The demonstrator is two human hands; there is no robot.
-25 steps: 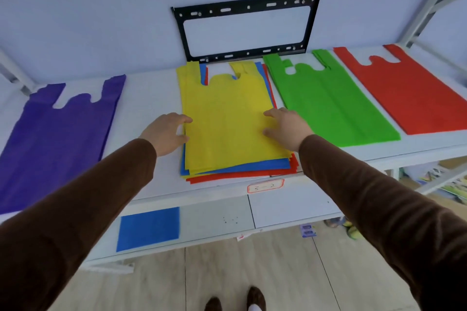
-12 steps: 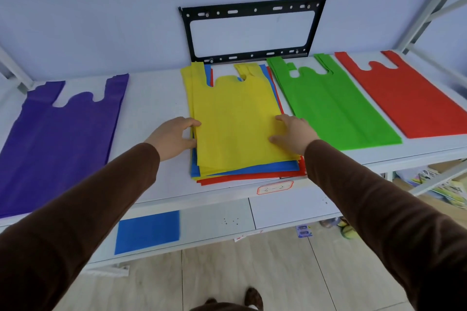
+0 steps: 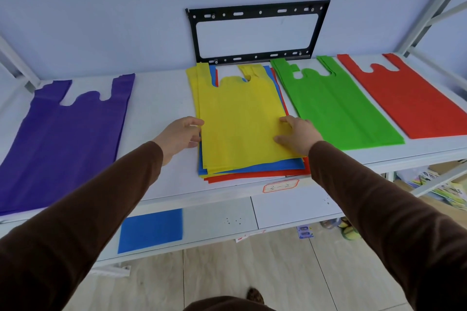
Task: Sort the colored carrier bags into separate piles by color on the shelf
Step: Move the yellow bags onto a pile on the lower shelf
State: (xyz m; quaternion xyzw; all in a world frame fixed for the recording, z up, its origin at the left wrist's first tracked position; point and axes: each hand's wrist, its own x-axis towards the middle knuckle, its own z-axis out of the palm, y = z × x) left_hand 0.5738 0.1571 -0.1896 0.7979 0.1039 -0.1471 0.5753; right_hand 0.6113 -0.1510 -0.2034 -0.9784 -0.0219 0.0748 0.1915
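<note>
A mixed stack lies mid-shelf with a yellow bag (image 3: 240, 121) on top and blue (image 3: 255, 167) and red (image 3: 252, 176) bags showing beneath. My left hand (image 3: 180, 136) is at the yellow bag's left edge, thumb on top and fingers curled at the edge, pinching it. My right hand (image 3: 299, 135) rests on the bag's right edge with fingers and thumb lying on top. Sorted bags lie flat on the shelf: purple (image 3: 63, 139) at the left, green (image 3: 336, 106) and red (image 3: 409, 93) at the right.
The white shelf (image 3: 156, 108) has bare board between the purple bag and the stack. A black metal bracket (image 3: 257, 57) hangs on the wall behind. A blue bag (image 3: 151, 230) lies on the lower shelf. Shelf posts stand at both ends.
Both hands have stayed at the yellow bag's sides. My left thumb has crept onto its edge. The stack and sorted bags have not moved.
</note>
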